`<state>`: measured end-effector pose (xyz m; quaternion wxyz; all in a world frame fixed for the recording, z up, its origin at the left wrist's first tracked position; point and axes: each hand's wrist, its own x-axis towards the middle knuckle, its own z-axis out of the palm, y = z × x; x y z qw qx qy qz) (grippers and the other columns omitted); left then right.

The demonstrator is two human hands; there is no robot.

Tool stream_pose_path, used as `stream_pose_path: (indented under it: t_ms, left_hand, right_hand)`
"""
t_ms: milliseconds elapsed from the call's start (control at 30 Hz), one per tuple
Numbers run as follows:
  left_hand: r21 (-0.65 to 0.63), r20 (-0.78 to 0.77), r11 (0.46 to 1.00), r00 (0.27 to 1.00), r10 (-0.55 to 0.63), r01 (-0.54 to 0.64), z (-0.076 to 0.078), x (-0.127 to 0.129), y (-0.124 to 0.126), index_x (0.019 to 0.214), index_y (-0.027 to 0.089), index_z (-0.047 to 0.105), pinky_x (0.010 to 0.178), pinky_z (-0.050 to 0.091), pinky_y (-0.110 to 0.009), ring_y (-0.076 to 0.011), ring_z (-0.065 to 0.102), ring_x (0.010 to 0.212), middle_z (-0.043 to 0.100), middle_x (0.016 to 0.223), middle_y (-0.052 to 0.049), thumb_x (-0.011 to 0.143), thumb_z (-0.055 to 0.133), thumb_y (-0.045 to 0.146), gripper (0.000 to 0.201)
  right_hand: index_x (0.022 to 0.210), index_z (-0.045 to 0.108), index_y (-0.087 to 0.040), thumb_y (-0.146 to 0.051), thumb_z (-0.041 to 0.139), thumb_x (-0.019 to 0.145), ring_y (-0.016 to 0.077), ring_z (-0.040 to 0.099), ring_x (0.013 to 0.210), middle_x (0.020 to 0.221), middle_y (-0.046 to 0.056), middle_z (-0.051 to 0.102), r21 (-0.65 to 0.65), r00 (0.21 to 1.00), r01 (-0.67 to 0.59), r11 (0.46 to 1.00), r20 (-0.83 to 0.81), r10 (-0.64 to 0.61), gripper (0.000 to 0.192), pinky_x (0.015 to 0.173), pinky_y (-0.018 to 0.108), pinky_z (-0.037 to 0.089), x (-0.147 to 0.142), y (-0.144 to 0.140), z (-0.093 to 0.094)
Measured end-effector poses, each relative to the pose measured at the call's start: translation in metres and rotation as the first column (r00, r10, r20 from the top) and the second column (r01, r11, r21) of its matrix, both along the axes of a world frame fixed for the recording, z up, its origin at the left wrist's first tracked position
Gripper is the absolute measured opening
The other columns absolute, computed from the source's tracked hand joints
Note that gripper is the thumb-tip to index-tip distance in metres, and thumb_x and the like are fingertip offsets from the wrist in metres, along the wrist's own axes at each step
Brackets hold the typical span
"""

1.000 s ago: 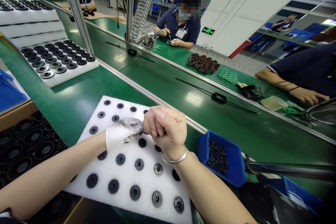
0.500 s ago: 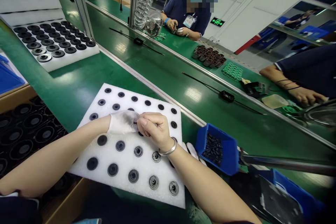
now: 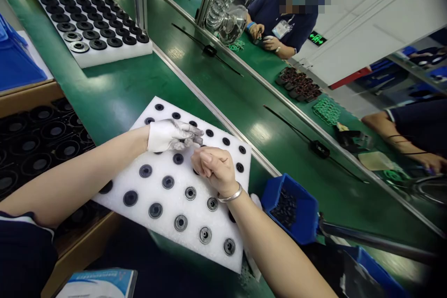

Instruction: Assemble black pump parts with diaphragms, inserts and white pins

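Note:
A white foam tray [image 3: 216,242] with rows of round holes lies on the green bench in front of me, and several holes hold small black round parts [image 3: 168,182]. My left hand [image 3: 171,136], in a smudged white glove, hovers over the tray's far rows with its fingertips pinched on a small dark part. My bare right hand [image 3: 214,167], with a silver bracelet at the wrist, is curled into a fist just right of those fingertips. What the right fingers hold is hidden.
A blue bin [image 3: 291,207] of small black pieces sits right of the tray. Another foam tray [image 3: 104,58] of black discs lies at the far left, and black moulded trays [image 3: 38,135] at my left. Across the green conveyor [image 3: 251,102], other people work.
The view has tilted down and shifted. My hands have come slightly apart: the left moved toward the tray's far rows, the right stayed over the middle of the tray.

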<state>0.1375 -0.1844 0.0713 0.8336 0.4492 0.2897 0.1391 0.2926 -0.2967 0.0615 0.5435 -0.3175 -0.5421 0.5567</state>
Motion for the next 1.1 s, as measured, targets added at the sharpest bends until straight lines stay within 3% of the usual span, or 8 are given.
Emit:
stream_pose_path:
  t_ms: [167,333,567,633,767,933,1033,1100]
  left_hand:
    - [0.105,-0.090,0.993,0.995,-0.040,0.049,-0.004,0.003,-0.007,0.093,0.014,0.069,0.033,0.015,-0.019,-0.0032,0.031,0.036,0.068,0.070,-0.006,0.080,0.076,0.040,0.031]
    - [0.262,-0.135,0.946,0.978,-0.160,0.191,-0.006,0.012,-0.019,0.085,0.012,0.073,0.038,0.030,-0.021,-0.0109,0.050,0.047,0.068,0.067,-0.007,0.070,0.083,0.034,0.028]
    - [0.115,0.044,0.975,0.979,-0.197,0.191,-0.024,0.028,-0.044,0.075,0.016,0.062,0.061,0.047,-0.032,-0.0152,0.057,0.061,0.060,0.068,-0.001,0.063,0.080,0.020,0.022]
    - [0.244,-0.024,0.935,0.965,-0.260,0.258,-0.023,0.028,-0.046,0.069,0.017,0.061,0.059,0.045,-0.031,-0.0154,0.055,0.059,0.060,0.065,-0.002,0.066,0.080,0.023,0.020]
    - [0.714,-0.229,0.611,0.939,-0.257,0.341,-0.008,0.025,-0.044,0.063,0.020,0.061,0.051,0.033,-0.027,-0.0129,0.042,0.051,0.052,0.057,0.001,0.073,0.079,0.035,0.026]
    - [0.922,-0.301,0.173,0.923,-0.239,0.345,0.003,0.020,-0.044,0.068,0.020,0.065,0.050,0.027,-0.029,-0.0139,0.048,0.051,0.060,0.061,-0.002,0.087,0.069,0.043,0.030]
    - [0.947,-0.295,0.054,0.926,-0.237,0.316,0.000,0.018,-0.046,0.076,0.018,0.067,0.051,0.030,-0.028,-0.0156,0.055,0.055,0.065,0.066,-0.003,0.089,0.066,0.044,0.029]
    - [0.943,-0.301,0.062,0.918,-0.260,0.326,0.000,0.016,-0.047,0.079,0.017,0.068,0.052,0.033,-0.027,-0.0157,0.058,0.058,0.067,0.070,-0.004,0.091,0.064,0.045,0.030]
  right_hand:
    - [0.044,0.039,-0.020,-0.025,0.059,0.092,0.0107,0.036,0.039,0.043,-0.002,0.039,0.107,0.988,0.157,0.982,-0.025,-0.155,0.053,0.041,0.028,0.028,0.001,-0.004,0.033]
    - [0.044,0.035,-0.020,-0.025,0.058,0.089,0.0086,0.027,0.033,0.041,-0.003,0.033,0.203,0.929,0.353,0.913,-0.191,-0.316,0.050,0.034,0.024,0.021,0.009,-0.005,0.078]
    - [0.045,0.035,-0.019,-0.018,0.052,0.088,0.0084,0.031,0.034,0.042,-0.002,0.035,0.172,0.895,0.405,0.898,-0.277,-0.350,0.046,0.035,0.024,0.023,0.005,-0.014,0.067]
    - [0.045,0.036,-0.018,-0.018,0.052,0.088,0.0083,0.031,0.034,0.042,-0.002,0.036,0.176,0.899,0.389,0.904,-0.287,-0.331,0.046,0.035,0.024,0.023,0.004,-0.018,0.064]
    - [0.046,0.036,-0.019,-0.020,0.053,0.089,0.0086,0.032,0.035,0.042,-0.002,0.036,0.154,0.921,0.309,0.939,-0.293,-0.255,0.046,0.036,0.024,0.025,0.001,-0.024,0.063]
    - [0.048,0.036,-0.018,-0.018,0.052,0.091,0.0083,0.033,0.037,0.043,-0.002,0.037,0.155,0.933,0.264,0.952,-0.290,-0.212,0.046,0.038,0.024,0.026,-0.004,-0.030,0.064]
    - [0.048,0.036,-0.018,-0.018,0.053,0.091,0.0081,0.033,0.038,0.044,-0.002,0.038,0.184,0.935,0.266,0.946,-0.287,-0.207,0.046,0.038,0.023,0.027,-0.005,-0.032,0.067]
    - [0.049,0.037,-0.018,-0.018,0.053,0.091,0.0079,0.034,0.038,0.044,-0.002,0.039,0.217,0.941,0.263,0.940,-0.275,-0.200,0.045,0.038,0.023,0.027,-0.005,-0.034,0.070]
